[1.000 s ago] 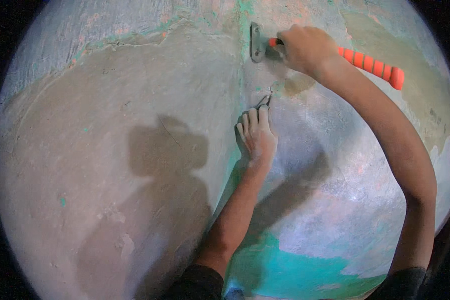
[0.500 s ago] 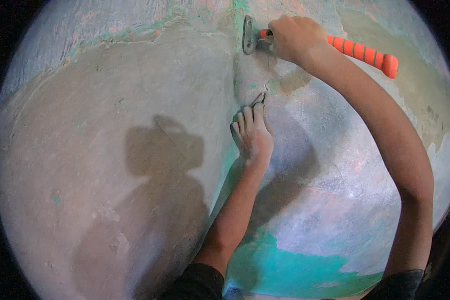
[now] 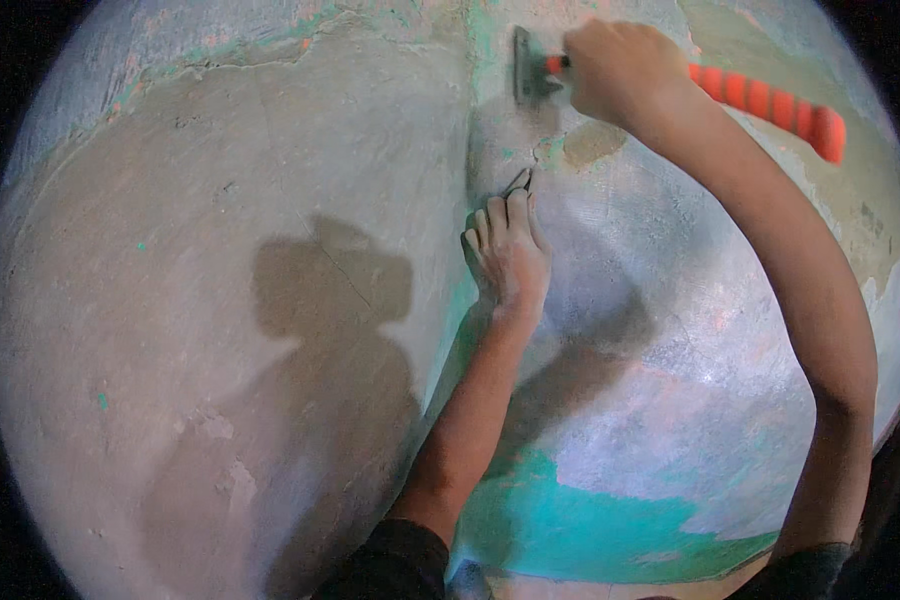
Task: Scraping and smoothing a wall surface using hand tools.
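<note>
High on the wall, my right hand (image 3: pixel 625 75) grips a scraper with a flat metal head (image 3: pixel 525 65) and a red-orange ribbed handle (image 3: pixel 760 98). My fingers wrap round it near the head, which looks smeared by motion. Lower down, beside the vertical inside corner, my left hand (image 3: pixel 510 245) rests on the wall with its fingers curled on a small dark metal piece (image 3: pixel 520 180), perhaps a thin tool. Its exact shape cannot be made out. Just above it are a crack and a bare tan patch (image 3: pixel 592 145) in the plaster.
A grey-brown plastered wall (image 3: pixel 150 330) fills the left side, bearing my shadow. The right wall face (image 3: pixel 690 380) is whitish, with turquoise paint (image 3: pixel 600 520) low down. A strip of tan floor or ledge (image 3: pixel 620 590) shows at the bottom edge.
The scraper and my right hand moved slightly left, then back right, and are now higher. My left hand has crept slightly upward along the corner.
</note>
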`<state>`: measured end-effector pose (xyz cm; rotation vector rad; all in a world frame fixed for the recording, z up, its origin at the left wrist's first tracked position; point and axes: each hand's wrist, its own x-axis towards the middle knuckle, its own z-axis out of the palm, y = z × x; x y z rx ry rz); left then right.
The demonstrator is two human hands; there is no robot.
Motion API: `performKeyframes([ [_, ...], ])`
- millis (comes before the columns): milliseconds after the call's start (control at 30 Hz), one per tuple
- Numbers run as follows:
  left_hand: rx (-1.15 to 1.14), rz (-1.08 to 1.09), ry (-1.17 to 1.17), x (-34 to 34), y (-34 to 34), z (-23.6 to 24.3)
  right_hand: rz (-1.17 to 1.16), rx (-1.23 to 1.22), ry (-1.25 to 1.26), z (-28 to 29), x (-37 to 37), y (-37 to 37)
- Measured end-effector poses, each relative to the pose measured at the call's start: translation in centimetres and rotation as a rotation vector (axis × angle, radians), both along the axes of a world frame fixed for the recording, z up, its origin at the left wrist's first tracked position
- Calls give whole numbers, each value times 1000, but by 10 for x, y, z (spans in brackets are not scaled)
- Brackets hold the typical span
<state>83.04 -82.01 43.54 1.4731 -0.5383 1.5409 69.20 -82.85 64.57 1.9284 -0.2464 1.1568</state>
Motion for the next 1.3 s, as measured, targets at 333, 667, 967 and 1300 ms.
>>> performKeyframes([
  [333, -25, -24, 3, 0, -8, -5, 51, 182, 36, 8, 10, 30],
  [667, 1, -69, -53, 1, -4, -10, 104, 188, -28, 6, 9, 1],
  [967, 24, -132, -41, 8, 4, -14, -12, 172, 16, -2, -11, 5],
  [1300, -50, -94, -83, 12, 0, -14, 6, 213, 36, 10, 11, 28],
])
